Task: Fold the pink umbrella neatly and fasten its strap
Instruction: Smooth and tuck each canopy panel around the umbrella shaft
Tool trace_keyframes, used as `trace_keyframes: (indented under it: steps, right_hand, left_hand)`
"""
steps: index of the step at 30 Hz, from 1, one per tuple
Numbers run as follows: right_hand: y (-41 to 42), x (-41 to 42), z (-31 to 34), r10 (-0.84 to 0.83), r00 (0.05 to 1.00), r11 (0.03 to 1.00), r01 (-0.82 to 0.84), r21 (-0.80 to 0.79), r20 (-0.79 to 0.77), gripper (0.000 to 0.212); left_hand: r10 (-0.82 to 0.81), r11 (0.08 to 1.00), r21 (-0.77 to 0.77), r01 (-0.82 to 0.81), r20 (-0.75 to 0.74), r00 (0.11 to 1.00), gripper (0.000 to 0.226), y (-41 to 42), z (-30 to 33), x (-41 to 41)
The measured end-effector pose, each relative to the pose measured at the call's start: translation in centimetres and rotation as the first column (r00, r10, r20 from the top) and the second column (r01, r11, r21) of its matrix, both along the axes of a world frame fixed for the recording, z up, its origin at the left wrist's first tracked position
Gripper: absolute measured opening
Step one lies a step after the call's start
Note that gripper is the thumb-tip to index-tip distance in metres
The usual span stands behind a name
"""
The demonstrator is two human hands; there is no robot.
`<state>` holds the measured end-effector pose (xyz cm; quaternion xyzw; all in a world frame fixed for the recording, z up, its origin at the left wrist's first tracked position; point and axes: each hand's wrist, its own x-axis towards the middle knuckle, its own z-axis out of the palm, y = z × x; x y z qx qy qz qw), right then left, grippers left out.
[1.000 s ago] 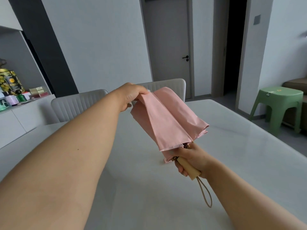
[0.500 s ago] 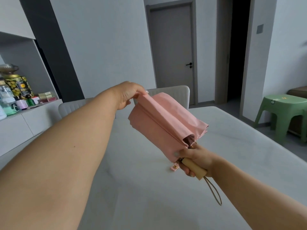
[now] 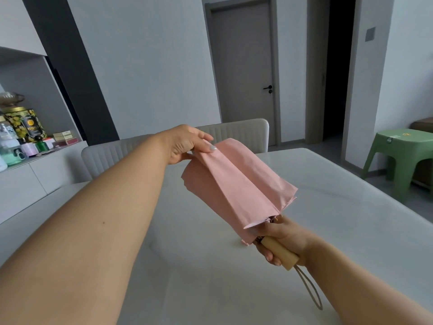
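The pink umbrella (image 3: 236, 186) is collapsed and held in the air above the white table (image 3: 328, 219), its canopy loose in broad pleats. My left hand (image 3: 187, 144) pinches the far tip of the fabric between thumb and fingers. My right hand (image 3: 281, 240) grips the pale wooden handle (image 3: 280, 253) at the near end. A beige wrist loop (image 3: 311, 289) hangs from the handle. A small pink tab of fabric (image 3: 244, 242) pokes out below the canopy edge by my right hand; whether it is the strap I cannot tell.
Two light upholstered chairs (image 3: 239, 132) stand at the table's far side. A green plastic stool (image 3: 398, 158) is at the right. A white sideboard (image 3: 28, 170) on the left carries tins and bottles (image 3: 25, 125). A closed grey door (image 3: 243, 71) is behind.
The umbrella has turned a little in my hands, so a different pleat faces up. My left thumb now lies on top of the fabric tip. Both grips stayed in place.
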<state>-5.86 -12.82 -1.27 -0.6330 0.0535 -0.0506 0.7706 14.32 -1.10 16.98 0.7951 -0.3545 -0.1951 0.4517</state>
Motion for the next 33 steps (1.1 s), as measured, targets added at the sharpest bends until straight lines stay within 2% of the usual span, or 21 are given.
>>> trace_keyframes:
  steps: [7, 10, 12, 14, 16, 17, 18, 20, 21, 23, 24, 28, 30, 33]
  right_hand:
    - [-0.4, -0.6, 0.2, -0.023, 1.000, 0.999, 0.023, 0.044, 0.001, 0.025]
    - [-0.1, -0.8, 0.3, 0.009, 1.000, 0.999, -0.009, 0.054, 0.015, 0.025]
    - [0.1, -0.7, 0.3, 0.017, 1.000, 0.998, -0.018, 0.060, 0.017, 0.028]
    - [0.1, -0.6, 0.1, 0.011, 1.000, 0.998, -0.012, 0.062, 0.016, 0.036]
    - [0.2, -0.7, 0.1, 0.010, 1.000, 0.999, -0.010, 0.054, 0.009, 0.044]
    - [0.2, -0.7, 0.1, 0.014, 1.000, 0.998, -0.014, 0.055, 0.009, 0.043]
    - [0.2, -0.7, 0.1, 0.018, 1.000, 0.998, -0.018, 0.056, 0.008, 0.040]
    - [0.5, -0.6, 0.2, 0.027, 1.000, 0.999, -0.027, 0.045, -0.005, 0.035]
    - [0.6, -0.5, 0.2, 0.028, 1.000, 0.999, -0.028, 0.044, -0.006, 0.037]
    - [0.8, -0.5, 0.3, 0.027, 1.000, 0.998, -0.027, 0.052, 0.004, 0.036]
    - [0.7, -0.6, 0.3, 0.026, 1.000, 0.998, -0.027, 0.061, 0.011, 0.033]
    - [0.6, -1.0, 0.5, 0.018, 1.000, 0.997, -0.020, 0.076, 0.025, 0.024]
    - [0.7, -1.0, 0.6, 0.022, 1.000, 0.997, -0.023, 0.074, 0.014, 0.024]
    - [0.9, -0.9, 0.8, 0.036, 0.999, 0.996, -0.037, 0.083, 0.017, 0.023]
  left_hand:
    - [-0.038, 0.987, -0.160, 0.012, -0.156, 0.987, 0.023, -0.4, -0.3, -0.2]
    - [-0.043, 0.959, -0.281, -0.038, -0.276, 0.960, 0.035, 0.1, -0.1, 0.1]
    - [-0.037, 0.937, -0.339, -0.090, -0.349, 0.936, 0.034, 0.5, 0.5, 0.7]
    - [0.049, 0.966, -0.227, -0.123, -0.304, 0.951, 0.036, 0.6, 0.7, 1.0]
    - [0.114, 0.993, -0.011, -0.117, -0.150, 0.982, 0.042, 0.7, 0.5, 0.4]
    - [0.100, 0.994, 0.049, -0.095, -0.113, 0.988, 0.039, 0.7, 0.2, 0.1]
    - [0.075, 0.997, 0.039, -0.071, -0.108, 0.991, 0.031, 0.7, 0.0, -0.2]
    - [0.033, 0.994, -0.097, -0.048, -0.151, 0.988, 0.013, 0.9, -0.1, -0.5]
    - [0.019, 0.983, -0.173, -0.053, -0.196, 0.980, 0.014, 1.0, -0.1, -0.5]
    - [-0.009, 0.962, -0.265, -0.072, -0.295, 0.956, 0.032, 1.2, 0.0, -0.2]
    - [-0.013, 0.962, -0.264, -0.073, -0.309, 0.951, 0.034, 1.3, 0.1, -0.1]
    - [-0.019, 0.992, -0.126, -0.007, -0.202, 0.979, 0.017, 1.4, 0.0, -0.5]
    - [-0.014, 0.987, -0.158, -0.009, -0.144, 0.989, 0.008, 1.1, -0.3, -0.6]
    - [-0.015, 0.964, -0.264, -0.034, -0.181, 0.983, 0.023, 1.1, -0.7, -0.7]
